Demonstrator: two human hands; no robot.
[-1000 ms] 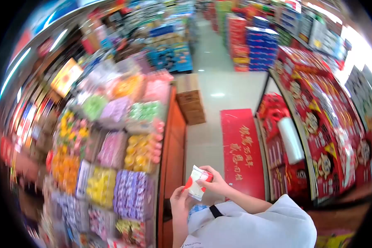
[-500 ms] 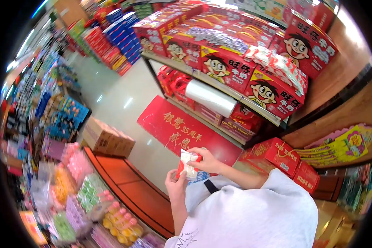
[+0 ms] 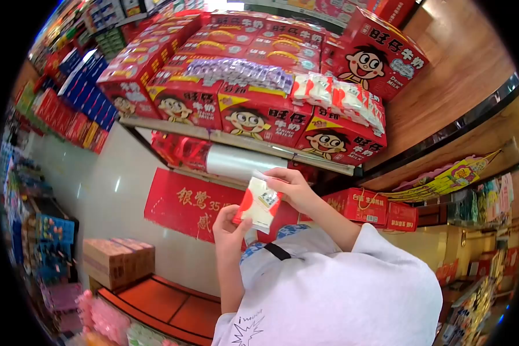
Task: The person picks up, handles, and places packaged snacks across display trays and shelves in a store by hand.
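Note:
A small red-and-white packet (image 3: 259, 202) with dark green print is held up in front of my body, its broad printed side showing. My left hand (image 3: 230, 228) grips its lower left edge between thumb and fingers. At the top right end, my right hand (image 3: 293, 188) pinches the packet. Similar red-and-white packets (image 3: 343, 95) lie in a row on the red milk cartons (image 3: 271, 121) beyond my hands. Beside them is a row of purple-and-silver packets (image 3: 242, 75).
Below the cartons, the shelf holds a white roll (image 3: 245, 162). A red printed mat (image 3: 173, 202) lies on the floor. Brown cardboard boxes (image 3: 118, 262) and an orange-brown bench (image 3: 161, 303) are at lower left. Red gift boxes (image 3: 360, 206) stand to the right.
My view has swung so the carton shelf sits further left and the loose packets show more fully. The packet has turned its printed face toward me, still between both hands.

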